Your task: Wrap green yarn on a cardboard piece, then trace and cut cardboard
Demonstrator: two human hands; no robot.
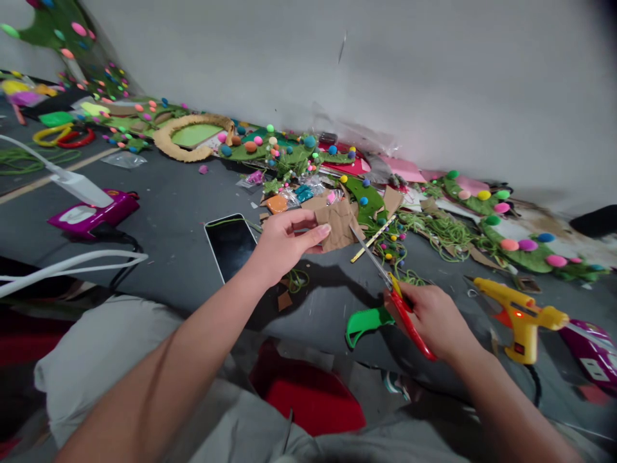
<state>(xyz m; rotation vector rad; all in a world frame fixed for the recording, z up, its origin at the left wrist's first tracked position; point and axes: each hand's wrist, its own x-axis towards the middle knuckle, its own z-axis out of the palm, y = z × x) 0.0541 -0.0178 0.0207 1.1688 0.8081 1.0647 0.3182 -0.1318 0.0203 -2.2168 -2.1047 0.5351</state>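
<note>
My left hand point(289, 241) pinches a small piece of brown cardboard point(336, 225) between thumb and fingers, above the grey table. In my right hand point(431, 315) is a pair of scissors point(402, 308) with red and yellow handles. The blades point up and left, and their tips meet the right edge of the cardboard. Whether the tips have cut into it I cannot tell. Beneath my right hand lies a green plastic object point(366, 323), partly hidden by that hand. A smartphone point(231, 244) rests on the table left of my left hand.
A yellow glue gun point(525, 315) with a lit red light stands at the right, near a purple power strip point(590, 354). Another purple power strip point(99, 214) lies left, with white cables. Green felt pieces with pompoms point(250, 151), yarn point(441, 231) and a cardboard ring point(166, 138) line the wall.
</note>
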